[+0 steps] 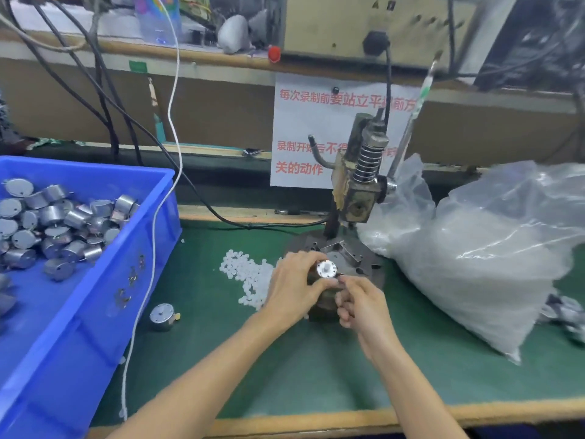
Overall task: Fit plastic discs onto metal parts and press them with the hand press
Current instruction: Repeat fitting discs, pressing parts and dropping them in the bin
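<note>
Shiny metal part [316, 274] with a white disc [327, 267] on top is gripped by the left hand [292, 285], mid table [285, 359], before the press [361, 185]. Fingers [346, 282] of the right hand [364, 304] curl beside it; I cannot tell what they hold.

I'm at a factory assembly bench [316, 359]: a hand press [357, 191] on its green mat, a blue crate [79, 312] heaped with metal parts [50, 217], loose plastic discs [243, 270], and a printed notice [300, 131] behind.

One head-worn wide-angle camera looking forward and down over the bench [316, 369], sitting close above left hand [292, 286] and right hand [364, 307], hand press [359, 185] rising at one o'clock, blue bin [95, 312] at nine o'clock.
</note>
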`<action>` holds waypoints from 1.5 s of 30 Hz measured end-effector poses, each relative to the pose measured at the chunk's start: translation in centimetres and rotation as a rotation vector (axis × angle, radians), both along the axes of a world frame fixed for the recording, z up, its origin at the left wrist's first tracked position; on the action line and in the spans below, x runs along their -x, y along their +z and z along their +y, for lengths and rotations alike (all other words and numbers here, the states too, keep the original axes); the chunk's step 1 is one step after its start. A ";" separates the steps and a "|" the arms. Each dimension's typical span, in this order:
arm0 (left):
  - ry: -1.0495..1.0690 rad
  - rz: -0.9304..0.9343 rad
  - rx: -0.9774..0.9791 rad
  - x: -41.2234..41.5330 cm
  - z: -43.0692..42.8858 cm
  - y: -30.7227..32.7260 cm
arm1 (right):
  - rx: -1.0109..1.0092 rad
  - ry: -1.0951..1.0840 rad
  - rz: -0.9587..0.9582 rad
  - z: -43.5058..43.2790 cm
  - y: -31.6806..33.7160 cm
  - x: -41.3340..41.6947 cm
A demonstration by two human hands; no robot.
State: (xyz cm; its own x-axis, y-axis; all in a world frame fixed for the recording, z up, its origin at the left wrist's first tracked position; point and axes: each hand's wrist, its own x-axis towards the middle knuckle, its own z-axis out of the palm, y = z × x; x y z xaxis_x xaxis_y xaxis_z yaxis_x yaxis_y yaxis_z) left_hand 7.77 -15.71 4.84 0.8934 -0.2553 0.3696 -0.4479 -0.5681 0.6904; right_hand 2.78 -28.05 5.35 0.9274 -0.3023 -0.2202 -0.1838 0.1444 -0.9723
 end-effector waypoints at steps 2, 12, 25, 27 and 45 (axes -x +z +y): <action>0.066 -0.050 -0.097 -2.1 -1.6 0.2 | 0.026 -0.014 -0.004 -1.3 -0.2 0.5; 0.126 -0.039 -0.075 -5.3 -4.0 -1.2 | 0.164 -0.018 -0.077 -4.0 -0.7 1.0; 0.121 -0.064 -0.027 -4.8 -3.9 -1.7 | 0.343 -0.136 -0.503 -8.3 21.2 -10.2; 0.117 -0.071 -0.022 -4.9 -3.8 -1.8 | 0.406 -0.179 -0.598 -8.1 19.7 -8.6; 0.131 -0.106 -0.069 -5.0 -4.0 -2.1 | 0.381 -0.364 -0.927 -5.5 13.5 -5.4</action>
State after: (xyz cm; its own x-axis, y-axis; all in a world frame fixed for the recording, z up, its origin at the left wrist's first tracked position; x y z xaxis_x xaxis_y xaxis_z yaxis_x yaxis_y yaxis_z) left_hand 12.79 -19.69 2.74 0.8776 -0.1667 0.4495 -0.4351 -0.6707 0.6007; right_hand 8.22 -33.51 18.87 0.5247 -0.4952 0.6924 0.6439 -0.3012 -0.7033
